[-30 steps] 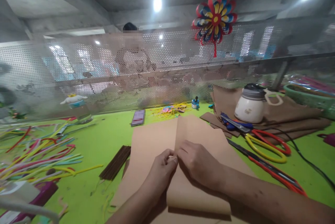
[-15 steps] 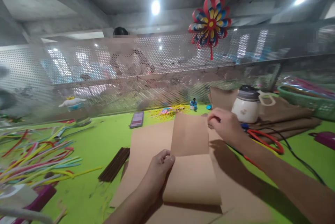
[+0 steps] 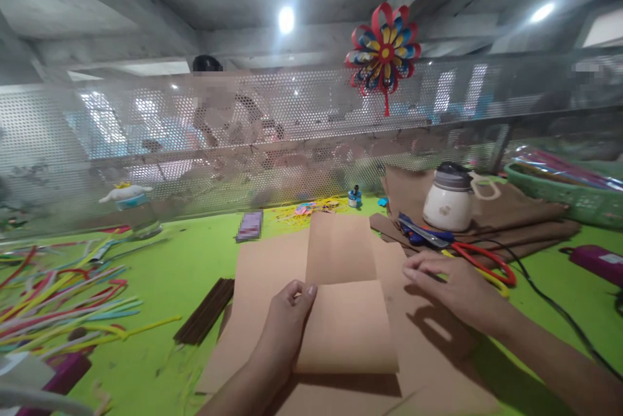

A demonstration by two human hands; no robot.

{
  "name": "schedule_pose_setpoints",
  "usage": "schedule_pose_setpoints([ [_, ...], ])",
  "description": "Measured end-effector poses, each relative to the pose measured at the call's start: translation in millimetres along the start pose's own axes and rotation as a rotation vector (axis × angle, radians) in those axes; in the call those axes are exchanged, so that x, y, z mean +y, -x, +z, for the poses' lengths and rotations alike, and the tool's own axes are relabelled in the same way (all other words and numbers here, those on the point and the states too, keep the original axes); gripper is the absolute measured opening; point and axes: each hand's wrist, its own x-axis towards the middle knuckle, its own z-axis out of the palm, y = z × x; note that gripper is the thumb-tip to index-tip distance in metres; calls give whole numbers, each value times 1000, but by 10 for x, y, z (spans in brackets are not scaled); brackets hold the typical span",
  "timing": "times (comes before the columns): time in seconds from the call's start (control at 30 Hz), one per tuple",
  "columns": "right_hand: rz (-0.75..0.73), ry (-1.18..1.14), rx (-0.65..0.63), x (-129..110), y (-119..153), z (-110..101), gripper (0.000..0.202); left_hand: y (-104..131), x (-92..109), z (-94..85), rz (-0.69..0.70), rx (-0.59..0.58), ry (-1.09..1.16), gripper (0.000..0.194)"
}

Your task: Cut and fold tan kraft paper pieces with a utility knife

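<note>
A folded piece of brown kraft paper point(image 3: 346, 328) is held by its left edge in my left hand point(image 3: 287, 318), thumb on top. Its lower part curls up off the larger brown sheets point(image 3: 265, 273) beneath, while its upper part stretches away from me. My right hand point(image 3: 450, 289) hovers to the right of the folded paper, apart from it, fingers loosely bent and nothing visible in them. Just beyond that hand lie scissors with red handles point(image 3: 484, 260) and a blue-handled tool point(image 3: 423, 234).
Coloured strips point(image 3: 82, 293) lie scattered at left, with a dark brown bundle of sticks point(image 3: 204, 312) nearer the paper. At right stand a white jar point(image 3: 448, 202) on folded brown cloth point(image 3: 525, 208) and a green basket point(image 3: 579, 198). A perforated screen point(image 3: 302, 124) rises behind; a person is beyond it.
My right hand has left the folded paper's upper right edge and moved right and towards me, its fingers loosening. My left hand keeps its grip. The view has shifted slightly.
</note>
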Motion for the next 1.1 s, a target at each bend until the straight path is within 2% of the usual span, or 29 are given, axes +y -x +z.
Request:
schedule_pose_setpoints([
  [0.07, -51, -4, -14, -120, -21, 57, 33, -1, 2, 0, 21, -9, -25, 42],
  [0.2, -318, 116, -28, -347, -169, 254, 9, 22, 20, 2, 61, -62, -38, 40],
  [0.27, -423, 247, -112, -389, -263, 374, 10, 32, 34, -6, 72, -87, -54, 39],
  [0.37, -496, 411, -248, -351, -363, 543, 16, 18, 45, -28, 78, -125, -97, 37],
  [0.6, -560, 529, -390, -194, -400, 767, 22, -94, -20, -49, 65, -130, -267, 33],
  [0.87, -593, 597, -471, -253, -501, 821, 21, -134, -23, -7, 24, -111, -281, 30],
  [1.1, -542, 587, -484, -269, -515, 876, 16, -154, 4, 6, 8, -65, -305, 30],
])
